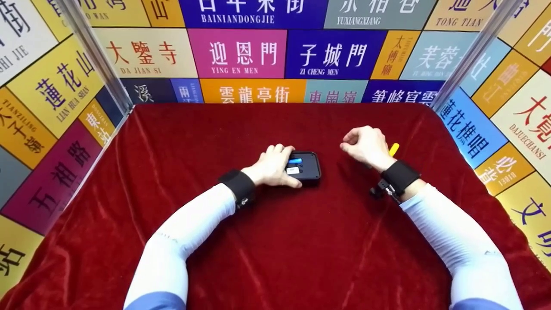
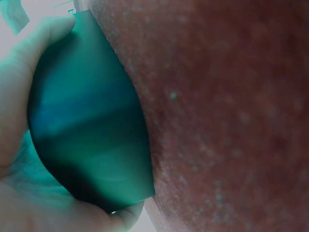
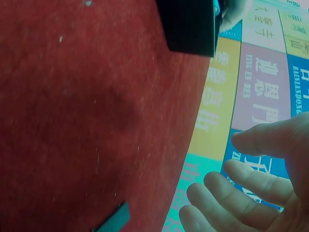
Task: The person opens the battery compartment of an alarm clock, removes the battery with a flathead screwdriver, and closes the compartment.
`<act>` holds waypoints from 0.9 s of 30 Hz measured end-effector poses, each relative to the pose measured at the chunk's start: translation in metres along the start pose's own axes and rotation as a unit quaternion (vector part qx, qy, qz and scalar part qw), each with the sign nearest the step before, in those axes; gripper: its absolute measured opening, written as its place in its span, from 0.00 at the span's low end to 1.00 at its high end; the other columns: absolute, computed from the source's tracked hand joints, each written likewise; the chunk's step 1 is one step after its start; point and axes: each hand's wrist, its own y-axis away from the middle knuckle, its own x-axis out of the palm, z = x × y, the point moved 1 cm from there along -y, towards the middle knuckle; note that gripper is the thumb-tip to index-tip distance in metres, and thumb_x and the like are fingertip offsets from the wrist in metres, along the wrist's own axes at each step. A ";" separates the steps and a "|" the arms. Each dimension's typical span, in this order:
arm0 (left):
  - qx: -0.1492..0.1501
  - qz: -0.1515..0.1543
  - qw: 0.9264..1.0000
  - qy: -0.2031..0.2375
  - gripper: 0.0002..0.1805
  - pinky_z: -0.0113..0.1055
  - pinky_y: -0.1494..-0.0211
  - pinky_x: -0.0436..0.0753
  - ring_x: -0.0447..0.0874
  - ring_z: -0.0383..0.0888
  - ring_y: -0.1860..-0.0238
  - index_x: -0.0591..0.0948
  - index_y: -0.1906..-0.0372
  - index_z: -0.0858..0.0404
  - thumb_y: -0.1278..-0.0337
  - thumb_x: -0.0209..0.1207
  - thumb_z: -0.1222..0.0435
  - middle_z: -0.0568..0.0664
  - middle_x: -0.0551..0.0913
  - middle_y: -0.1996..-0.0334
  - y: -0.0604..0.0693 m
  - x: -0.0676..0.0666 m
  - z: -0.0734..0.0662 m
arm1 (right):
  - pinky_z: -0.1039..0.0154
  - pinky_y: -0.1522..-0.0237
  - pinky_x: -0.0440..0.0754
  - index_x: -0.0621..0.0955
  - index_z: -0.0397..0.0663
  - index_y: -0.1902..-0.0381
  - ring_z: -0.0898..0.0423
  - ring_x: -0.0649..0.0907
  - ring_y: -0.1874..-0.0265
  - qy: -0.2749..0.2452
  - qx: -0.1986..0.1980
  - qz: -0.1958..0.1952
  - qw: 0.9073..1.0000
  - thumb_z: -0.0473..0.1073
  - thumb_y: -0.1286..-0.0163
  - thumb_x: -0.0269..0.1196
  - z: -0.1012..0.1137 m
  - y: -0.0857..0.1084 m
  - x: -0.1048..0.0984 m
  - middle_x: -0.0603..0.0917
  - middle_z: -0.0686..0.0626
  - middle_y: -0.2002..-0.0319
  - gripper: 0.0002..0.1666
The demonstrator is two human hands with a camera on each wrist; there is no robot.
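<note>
A black rectangular device [image 1: 311, 165] with rounded corners lies on the red cloth, its recessed side up. A blue cylinder [image 1: 295, 161], which looks like a battery, and a white label [image 1: 292, 170] show in the recess. My left hand [image 1: 272, 165] grips the device's left end, thumb on the near edge and fingers on the far edge. In the left wrist view the device's dark side [image 2: 91, 111] lies between thumb and fingers. To the right, my right hand [image 1: 366, 144] hovers with loosely bent fingers [image 3: 219, 186] and nothing between them. A yellow piece [image 1: 394, 149] shows beside its wrist, partly hidden.
Wrinkled red velvet cloth [image 1: 267, 241] covers the table. Panels with printed place names [image 1: 243, 54] stand behind and at both sides, with metal posts [image 1: 105, 56] at the corners. A small dark flat thing [image 3: 116, 220], kind unclear, lies low in the right wrist view.
</note>
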 end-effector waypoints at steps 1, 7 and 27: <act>0.000 0.000 1.000 0.000 0.63 0.64 0.27 0.80 0.72 0.64 0.27 0.67 0.17 0.63 0.51 0.82 0.37 0.65 0.75 0.27 0.000 0.000 0.000 | 0.44 0.50 0.86 0.95 0.47 0.53 0.41 0.93 0.53 0.000 0.000 0.003 1.000 0.49 0.31 0.75 0.002 0.000 0.001 0.97 0.41 0.55 0.15; 0.001 -0.004 1.000 -0.001 0.63 0.64 0.27 0.80 0.72 0.64 0.27 0.67 0.17 0.62 0.52 0.82 0.36 0.65 0.75 0.28 -0.001 0.001 0.001 | 0.45 0.50 0.86 0.94 0.44 0.52 0.41 0.93 0.54 -0.010 -0.016 0.021 1.000 0.50 0.30 0.75 0.014 0.000 0.009 0.97 0.41 0.56 0.16; -0.003 0.002 1.000 -0.011 0.63 0.64 0.26 0.79 0.72 0.64 0.27 0.66 0.16 0.63 0.49 0.81 0.35 0.64 0.75 0.28 -0.002 0.002 0.001 | 0.46 0.51 0.88 0.95 0.44 0.53 0.44 0.94 0.58 -0.035 -0.082 0.058 0.994 0.47 0.32 0.77 0.056 0.005 0.037 0.98 0.43 0.58 0.15</act>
